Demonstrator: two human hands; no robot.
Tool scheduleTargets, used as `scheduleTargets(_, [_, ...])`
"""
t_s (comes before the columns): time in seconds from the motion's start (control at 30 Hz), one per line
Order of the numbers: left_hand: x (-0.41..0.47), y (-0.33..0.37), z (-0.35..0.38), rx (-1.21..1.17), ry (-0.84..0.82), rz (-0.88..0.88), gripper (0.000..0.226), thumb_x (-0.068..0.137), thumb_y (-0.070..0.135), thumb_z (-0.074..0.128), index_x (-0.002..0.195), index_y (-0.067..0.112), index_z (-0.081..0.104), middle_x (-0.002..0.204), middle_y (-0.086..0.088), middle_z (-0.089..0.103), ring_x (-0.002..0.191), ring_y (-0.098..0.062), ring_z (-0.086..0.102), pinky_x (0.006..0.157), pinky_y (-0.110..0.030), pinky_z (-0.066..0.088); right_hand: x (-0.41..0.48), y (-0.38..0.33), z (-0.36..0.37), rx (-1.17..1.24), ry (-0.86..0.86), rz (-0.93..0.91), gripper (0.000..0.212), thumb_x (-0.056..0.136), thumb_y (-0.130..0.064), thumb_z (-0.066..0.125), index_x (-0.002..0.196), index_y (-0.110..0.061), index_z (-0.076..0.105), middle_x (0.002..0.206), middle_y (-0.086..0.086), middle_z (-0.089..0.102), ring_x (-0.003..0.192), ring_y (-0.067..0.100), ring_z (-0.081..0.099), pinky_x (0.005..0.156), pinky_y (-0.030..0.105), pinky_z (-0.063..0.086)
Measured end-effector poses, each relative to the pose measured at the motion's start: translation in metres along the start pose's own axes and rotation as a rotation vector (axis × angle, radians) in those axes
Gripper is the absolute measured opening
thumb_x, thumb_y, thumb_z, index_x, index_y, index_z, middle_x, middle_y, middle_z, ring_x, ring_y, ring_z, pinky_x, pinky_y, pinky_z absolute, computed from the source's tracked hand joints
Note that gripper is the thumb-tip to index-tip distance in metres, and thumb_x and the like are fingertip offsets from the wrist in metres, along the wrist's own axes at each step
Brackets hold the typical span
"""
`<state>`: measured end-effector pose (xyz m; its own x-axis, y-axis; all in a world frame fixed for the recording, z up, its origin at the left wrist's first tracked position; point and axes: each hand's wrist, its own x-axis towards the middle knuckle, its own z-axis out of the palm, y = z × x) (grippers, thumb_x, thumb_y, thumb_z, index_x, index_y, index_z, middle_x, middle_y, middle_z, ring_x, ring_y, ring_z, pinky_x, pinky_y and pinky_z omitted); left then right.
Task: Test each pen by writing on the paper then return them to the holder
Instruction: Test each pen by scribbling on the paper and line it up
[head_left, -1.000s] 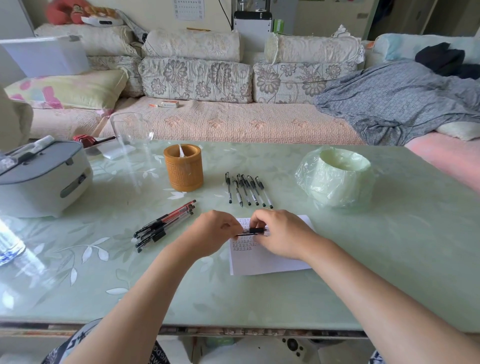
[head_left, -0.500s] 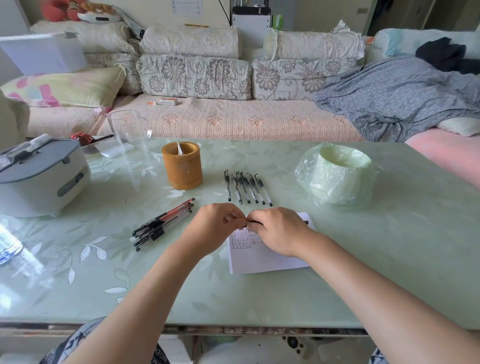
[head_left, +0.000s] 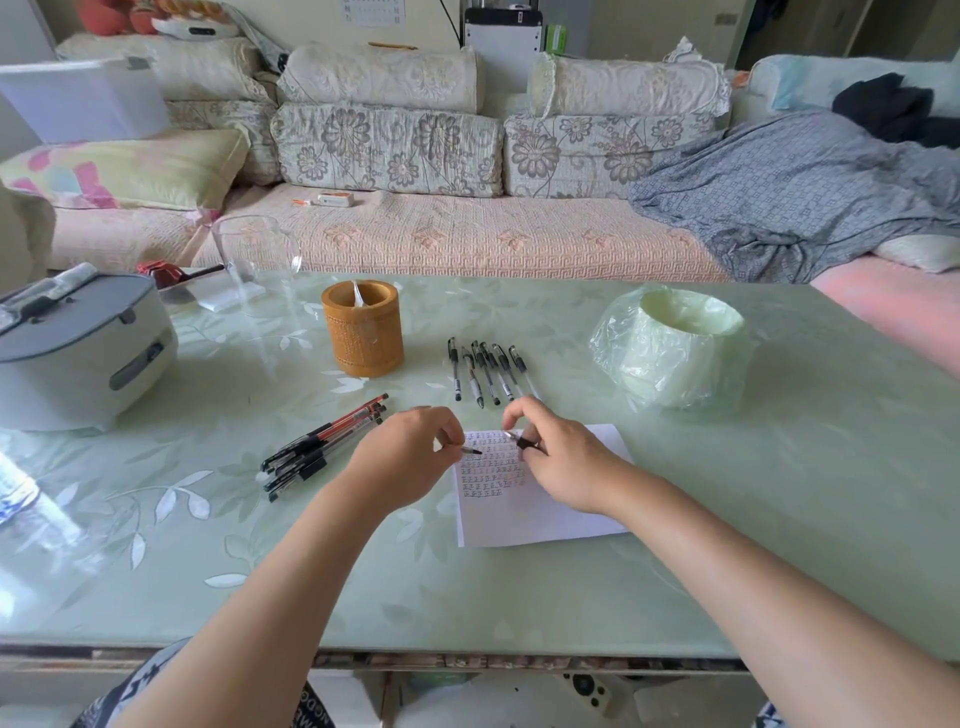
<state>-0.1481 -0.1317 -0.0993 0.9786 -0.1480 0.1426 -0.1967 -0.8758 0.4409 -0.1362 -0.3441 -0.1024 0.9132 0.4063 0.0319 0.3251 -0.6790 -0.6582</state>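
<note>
Left hand (head_left: 410, 457) is pinching a small dark cap (head_left: 471, 450) between curled fingers, over the top left corner of the white sheet of paper (head_left: 545, 512). Right hand (head_left: 566, 457) is gripping a black-gripped, clear-barrelled pen (head_left: 525, 442), fingers curled round it, silver tip pointing up and left over the written rows. Cap and pen are sitting apart. Cannot tell whether the tip is touching the sheet.

Paper is lying toward the front edge of the pale green glass-topped bench (head_left: 519, 597), near its middle. Woven brown cylindrical holder (head_left: 362, 332) is standing further back, left of centre. A row of black-capped pens (head_left: 485, 371) is lying just right of it; a bundle of black and red pens (head_left: 324, 447) is lying left of the left hand.

Judging: pen is being uncapped for its test. Next move is calling for the tip turning down onto bare paper below the rows, then recapping and dropping the pen upright into the holder.
</note>
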Motion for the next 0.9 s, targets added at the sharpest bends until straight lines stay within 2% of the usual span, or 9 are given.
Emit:
scheduleTargets(0.1, [0.001, -0.002, 0.007, 0.060, -0.054, 0.011, 0.011, 0.089, 0.031, 0.064, 0.100, 0.033, 0.061, 0.099, 0.015, 0.063, 0.085, -0.008, 0.055, 0.069, -0.026, 0.046, 0.001, 0.001, 0.002, 0.264, 0.055, 0.076, 0.031, 0.091, -0.001, 0.051, 0.087, -0.028, 0.066, 0.084, 0.000, 0.064, 0.065, 0.013, 0.057, 0.056, 0.031, 0.047])
scheduleTargets(0.2, [0.003, -0.003, 0.013, 0.095, -0.045, 0.058, 0.018, 0.088, 0.029, 0.063, 0.105, 0.035, 0.062, 0.103, 0.011, 0.059, 0.100, -0.012, 0.050, 0.082, -0.032, 0.049, 0.001, 0.003, 0.002, 0.456, 0.017, 0.202, 0.039, 0.091, 0.002, 0.045, 0.105, -0.021, 0.073, 0.090, 0.002, 0.069, 0.061, 0.014, 0.059, 0.050, 0.028, 0.046])
scheduleTargets(0.27, [0.005, -0.003, 0.016, 0.100, -0.021, 0.094, 0.023, 0.087, 0.027, 0.062, 0.109, 0.035, 0.063, 0.109, 0.009, 0.056, 0.106, -0.013, 0.044, 0.087, -0.034, 0.047, 0.001, 0.006, 0.001, 0.576, -0.024, 0.227, 0.052, 0.088, 0.009, 0.036, 0.120, -0.016, 0.068, 0.093, 0.005, 0.069, 0.061, 0.015, 0.058, 0.051, 0.028, 0.044])
scheduleTargets(0.33, [0.007, -0.002, 0.018, 0.095, -0.019, 0.123, 0.026, 0.087, 0.026, 0.063, 0.111, 0.035, 0.064, 0.116, 0.008, 0.055, 0.111, -0.014, 0.042, 0.090, -0.037, 0.047, 0.000, 0.011, 0.003, 0.637, -0.035, 0.212, 0.054, 0.085, 0.014, 0.038, 0.121, -0.017, 0.065, 0.089, 0.004, 0.064, 0.065, 0.014, 0.057, 0.051, 0.026, 0.042])
scheduleTargets(0.4, [0.009, -0.002, 0.021, 0.082, -0.047, 0.145, 0.027, 0.088, 0.029, 0.064, 0.114, 0.035, 0.064, 0.121, 0.009, 0.054, 0.114, -0.013, 0.040, 0.091, -0.035, 0.046, -0.002, 0.012, 0.004, 0.623, -0.023, 0.181, 0.032, 0.090, 0.002, 0.056, 0.109, -0.022, 0.066, 0.080, 0.000, 0.057, 0.063, 0.013, 0.054, 0.049, 0.024, 0.040])
scheduleTargets(0.47, [0.010, -0.002, 0.022, 0.075, -0.090, 0.149, 0.030, 0.088, 0.034, 0.064, 0.118, 0.034, 0.063, 0.123, 0.009, 0.054, 0.116, -0.013, 0.040, 0.091, -0.032, 0.044, -0.004, 0.011, 0.005, 0.652, -0.018, 0.173, 0.005, 0.096, -0.019, 0.060, 0.094, -0.018, 0.065, 0.071, 0.002, 0.056, 0.056, 0.016, 0.051, 0.043, 0.023, 0.035])
scheduleTargets(0.6, [0.012, -0.002, 0.024, 0.086, -0.126, 0.141, 0.034, 0.086, 0.039, 0.065, 0.120, 0.034, 0.062, 0.124, 0.007, 0.052, 0.117, -0.014, 0.039, 0.093, -0.033, 0.042, -0.006, 0.009, 0.006, 0.651, -0.020, 0.198, 0.019, 0.098, -0.009, 0.046, 0.087, -0.010, 0.061, 0.066, 0.010, 0.060, 0.048, 0.024, 0.057, 0.037, 0.021, 0.024])
scheduleTargets(0.73, [0.015, -0.002, 0.025, 0.106, -0.129, 0.132, 0.036, 0.085, 0.045, 0.066, 0.119, 0.034, 0.060, 0.123, 0.006, 0.051, 0.117, -0.016, 0.040, 0.093, -0.034, 0.041, -0.008, 0.008, 0.010, 0.531, -0.031, 0.191, 0.022, 0.087, 0.006, 0.046, 0.089, -0.012, 0.057, 0.068, 0.010, 0.068, 0.052, 0.024, 0.065, 0.039, 0.020, 0.027])
scheduleTargets(0.9, [0.020, -0.001, 0.025, 0.116, -0.153, 0.111, 0.049, 0.081, 0.055, 0.067, 0.125, 0.036, 0.056, 0.123, 0.005, 0.049, 0.116, -0.015, 0.039, 0.095, -0.036, 0.043, -0.004, 0.011, 0.012, 0.532, -0.022, 0.179, 0.009, 0.090, 0.000, 0.053, 0.088, -0.009, 0.052, 0.064, 0.014, 0.068, 0.047, 0.029, 0.061, 0.039, 0.024, 0.030])
